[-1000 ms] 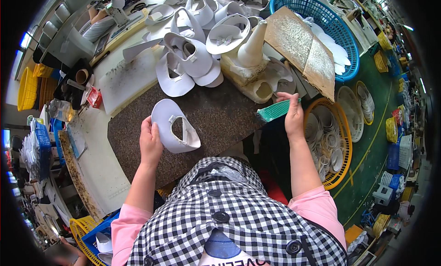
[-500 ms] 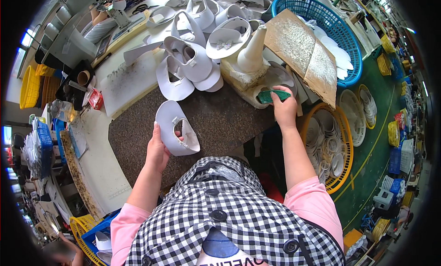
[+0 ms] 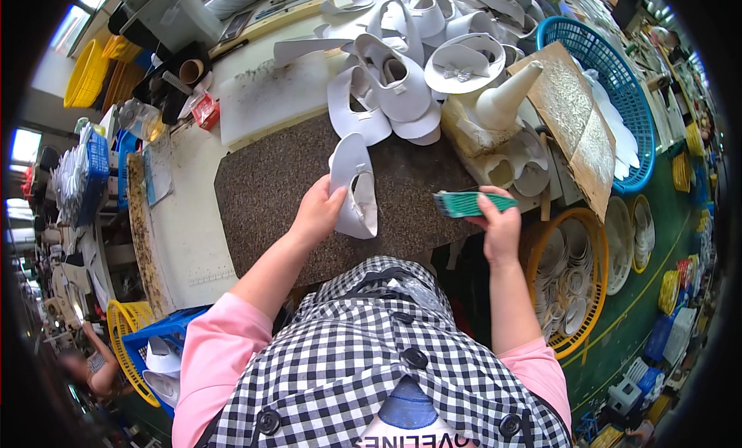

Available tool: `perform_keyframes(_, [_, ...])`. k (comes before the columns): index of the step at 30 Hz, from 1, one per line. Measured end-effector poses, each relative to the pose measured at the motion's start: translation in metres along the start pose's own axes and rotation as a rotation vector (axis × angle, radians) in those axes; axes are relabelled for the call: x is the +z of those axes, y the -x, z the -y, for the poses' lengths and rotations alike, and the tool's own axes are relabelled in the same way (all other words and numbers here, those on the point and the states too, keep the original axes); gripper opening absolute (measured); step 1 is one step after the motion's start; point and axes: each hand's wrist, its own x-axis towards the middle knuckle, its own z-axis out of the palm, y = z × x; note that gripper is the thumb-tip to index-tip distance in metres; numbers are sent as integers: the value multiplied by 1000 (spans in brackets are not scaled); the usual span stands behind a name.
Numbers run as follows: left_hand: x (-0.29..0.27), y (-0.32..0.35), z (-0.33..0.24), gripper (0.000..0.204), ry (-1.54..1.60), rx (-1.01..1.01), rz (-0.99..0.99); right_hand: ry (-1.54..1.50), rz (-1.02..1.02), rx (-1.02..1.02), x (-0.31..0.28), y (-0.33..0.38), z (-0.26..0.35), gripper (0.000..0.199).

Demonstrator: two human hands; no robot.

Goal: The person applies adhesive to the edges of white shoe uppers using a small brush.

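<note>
My left hand (image 3: 318, 210) is closed on the edge of a white shoe upper (image 3: 350, 156), holding it tilted above the dark speckled mat (image 3: 270, 193). The upper has a large opening with a pale lining. In my right hand (image 3: 499, 225) is a green brush (image 3: 465, 204), gripped between thumb and fingers, with its bristle end pointing left toward the upper. Brush and upper are apart. Just beyond the brush stands a glue-crusted beige pot (image 3: 495, 170) with a pale cone (image 3: 506, 98) on its block.
More white shoe uppers (image 3: 394, 85) are heaped at the back. A powdery cardboard sheet (image 3: 576, 115) leans by a blue basket (image 3: 649, 150) holding white gloves. To the right, a yellow basket (image 3: 603, 282) contains round white pieces. A white board (image 3: 270, 96) lies at the back left.
The brush has come away from the glue pot toward me. My left hand has brought the upper nearer the brush and turned it more upright. The whole view has shifted.
</note>
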Motion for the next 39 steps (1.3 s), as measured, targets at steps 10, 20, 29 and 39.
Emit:
perform_keyframes(10, [13, -17, -1, 41, -60, 57, 88, 498, 198, -785, 116, 3, -51, 19])
perform_keyframes(20, [1, -20, 19, 45, 269, -70, 94, 699, 149, -706, 125, -2, -68, 19])
perform_keyframes(29, [-8, -30, -28, 36, 86, -168, 138, 624, 374, -491, 105, 35, -70, 19])
perform_keyframes(39, [-28, -2, -23, 27, 245, 285, 200, 628, 123, -805, 123, -26, -56, 19])
